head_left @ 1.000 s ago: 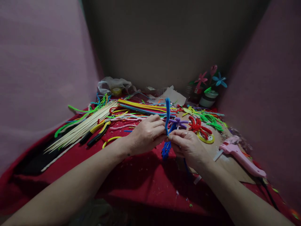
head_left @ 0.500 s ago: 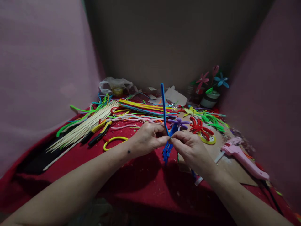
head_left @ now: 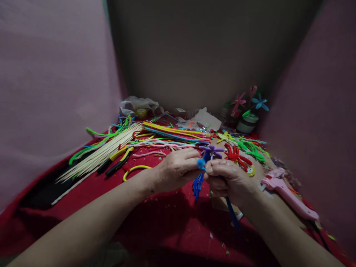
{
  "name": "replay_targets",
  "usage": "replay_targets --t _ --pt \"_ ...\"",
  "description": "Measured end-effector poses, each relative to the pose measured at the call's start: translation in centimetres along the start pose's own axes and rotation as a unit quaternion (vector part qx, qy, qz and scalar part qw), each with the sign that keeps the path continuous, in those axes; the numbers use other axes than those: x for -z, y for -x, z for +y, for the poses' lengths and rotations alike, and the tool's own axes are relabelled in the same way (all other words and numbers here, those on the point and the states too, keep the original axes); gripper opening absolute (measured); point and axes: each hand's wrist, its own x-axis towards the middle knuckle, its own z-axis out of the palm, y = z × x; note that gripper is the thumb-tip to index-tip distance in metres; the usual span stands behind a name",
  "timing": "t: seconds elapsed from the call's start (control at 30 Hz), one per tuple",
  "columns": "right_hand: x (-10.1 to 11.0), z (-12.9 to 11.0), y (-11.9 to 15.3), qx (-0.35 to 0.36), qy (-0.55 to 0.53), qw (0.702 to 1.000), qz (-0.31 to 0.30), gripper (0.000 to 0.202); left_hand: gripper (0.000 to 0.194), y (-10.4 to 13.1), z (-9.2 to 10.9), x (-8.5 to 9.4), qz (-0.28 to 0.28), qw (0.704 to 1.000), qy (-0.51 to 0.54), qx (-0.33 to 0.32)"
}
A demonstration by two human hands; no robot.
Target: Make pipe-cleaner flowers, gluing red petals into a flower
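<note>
Near the centre, my left hand (head_left: 179, 168) has its fingers closed on a blue pipe cleaner (head_left: 201, 164), whose light-blue part shows between the hands. My right hand (head_left: 229, 180) pinches the same pipe cleaner from the right, fingertips nearly touching the left ones. A blue strand hangs down below my right palm. Just under the fingertips lies a bunch of blue pipe cleaner pieces (head_left: 197, 186). Behind the hands are a purple pipe cleaner flower (head_left: 211, 150) and a red one (head_left: 236, 155).
Wooden sticks (head_left: 102, 152) and yellow-black pliers (head_left: 120, 162) lie left. Coloured pipe cleaners (head_left: 175, 131) spread behind the hands. A pink glue gun (head_left: 289, 193) rests right on cardboard (head_left: 267, 202). A jar (head_left: 247, 124) stands at the back right, beside flowers (head_left: 260, 102).
The blue pipe cleaner that stood upright above my hands no longer sticks up. My right fingers have curled in more, and a blue strand now hangs longer beneath my right hand.
</note>
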Motion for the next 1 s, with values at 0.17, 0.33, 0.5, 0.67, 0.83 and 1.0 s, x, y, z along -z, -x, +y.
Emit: replay_targets --t 0.17,0.33,0.5,0.67,0.83,1.0 --pt "-0.4 0.0 0.0 0.040 0.075 0.995 0.049 0.008 0.018 0.3 -0.1 -0.4 0.009 1.000 0.009 -0.004" --pt "-1.1 -0.2 0.0 0.092 0.184 0.974 0.094 0.017 0.016 0.6 -0.4 -1.0 0.033 0.999 -0.008 -0.008" --pt "-2.0 -0.6 -0.1 0.214 0.398 0.878 0.155 0.023 0.011 0.8 -0.3 -1.1 0.076 0.995 0.002 0.057" --pt "-2.4 0.0 -0.8 0.323 0.554 0.739 0.206 0.023 0.011 0.4 -0.1 -0.9 0.096 0.948 0.153 0.264" --pt "-2.0 1.0 -1.5 0.352 0.592 0.691 0.220 0.019 0.013 0.2 -0.6 -1.1 0.063 0.853 0.354 0.377" --pt "-1.4 1.0 -1.4 0.306 0.524 0.765 0.216 0.023 0.011 0.1 -0.6 -1.1 0.088 0.874 0.357 0.318"
